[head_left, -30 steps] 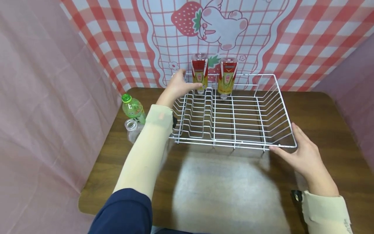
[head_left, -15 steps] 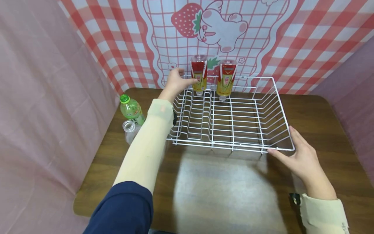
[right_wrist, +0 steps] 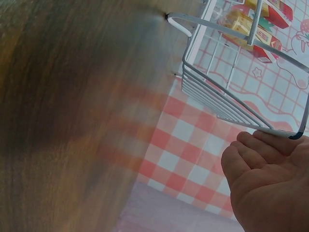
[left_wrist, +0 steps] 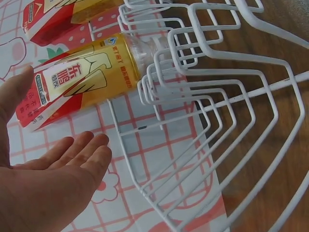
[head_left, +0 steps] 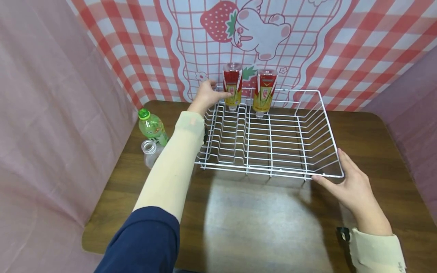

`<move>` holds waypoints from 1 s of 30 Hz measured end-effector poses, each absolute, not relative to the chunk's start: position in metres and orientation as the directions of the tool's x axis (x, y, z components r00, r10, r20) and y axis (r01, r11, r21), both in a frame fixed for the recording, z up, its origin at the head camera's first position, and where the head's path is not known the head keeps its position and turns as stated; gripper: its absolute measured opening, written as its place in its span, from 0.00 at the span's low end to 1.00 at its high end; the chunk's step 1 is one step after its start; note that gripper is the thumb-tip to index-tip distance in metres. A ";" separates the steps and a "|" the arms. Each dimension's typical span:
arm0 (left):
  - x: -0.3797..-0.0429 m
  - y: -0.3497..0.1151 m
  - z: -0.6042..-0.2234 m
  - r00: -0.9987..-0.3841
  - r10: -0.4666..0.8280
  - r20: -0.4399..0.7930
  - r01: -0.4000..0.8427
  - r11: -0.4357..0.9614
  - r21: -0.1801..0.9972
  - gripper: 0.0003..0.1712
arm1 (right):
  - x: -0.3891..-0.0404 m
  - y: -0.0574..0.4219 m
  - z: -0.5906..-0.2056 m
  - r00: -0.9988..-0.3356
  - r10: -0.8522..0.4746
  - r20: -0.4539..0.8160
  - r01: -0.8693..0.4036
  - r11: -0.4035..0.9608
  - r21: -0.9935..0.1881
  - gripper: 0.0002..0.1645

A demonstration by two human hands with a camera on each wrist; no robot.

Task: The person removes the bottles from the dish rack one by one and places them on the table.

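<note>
In the head view, my left hand [head_left: 207,96] reaches over the far left of a white wire dish rack [head_left: 273,167]. Its thumb lies at a plastic drink bottle [head_left: 232,87] with a red and yellow label, standing upside down, neck in the wires. The left wrist view shows this bottle [left_wrist: 87,77] above the extended fingers [left_wrist: 91,152], which stay apart from it. A matching bottle [head_left: 264,91] stands inverted to its right. My right hand [head_left: 355,185] rests at the rack's near right corner, thumb at the front rail, fairly straight fingers [right_wrist: 263,150] along the end.
Left of the rack, a green-capped bottle [head_left: 152,127] and an uncapped clear bottle [head_left: 150,151] stand on the wooden table [head_left: 116,201], partly behind the left forearm. A red checked cloth [head_left: 368,49] hangs behind the rack, with pink curtains [head_left: 44,125] at the sides.
The left thumb has drawn slightly back across the left bottle's label. The right hand keeps its place at the rack corner, and the head view has shifted a little.
</note>
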State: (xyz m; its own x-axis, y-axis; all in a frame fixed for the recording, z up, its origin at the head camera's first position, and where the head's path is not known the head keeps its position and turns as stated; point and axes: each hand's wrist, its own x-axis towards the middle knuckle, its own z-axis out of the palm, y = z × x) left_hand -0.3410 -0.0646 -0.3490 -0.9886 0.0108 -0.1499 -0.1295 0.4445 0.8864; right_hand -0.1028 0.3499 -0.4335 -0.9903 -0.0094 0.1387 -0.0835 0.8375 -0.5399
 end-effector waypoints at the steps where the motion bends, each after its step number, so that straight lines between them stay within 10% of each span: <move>1: -0.341 -0.064 -0.350 -0.988 0.014 -0.153 -0.131 0.442 0.887 0.50 | -0.103 0.350 -0.434 -0.991 -0.009 0.135 -0.081 0.838 -0.540 0.69; 30: -0.362 -0.049 -0.361 -0.988 0.068 -0.137 -0.104 0.357 0.928 0.44 | -0.101 0.346 -0.434 -0.983 -0.013 0.186 -0.111 0.842 -0.528 0.68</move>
State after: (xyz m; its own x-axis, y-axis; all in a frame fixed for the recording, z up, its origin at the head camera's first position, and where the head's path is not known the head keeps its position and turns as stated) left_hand -0.3621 -0.0485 -0.3609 -0.9883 0.0678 -0.1365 -0.1038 0.3569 0.9283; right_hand -0.1013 0.3461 -0.4345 -0.9825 -0.0134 0.1857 -0.1113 0.8421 -0.5278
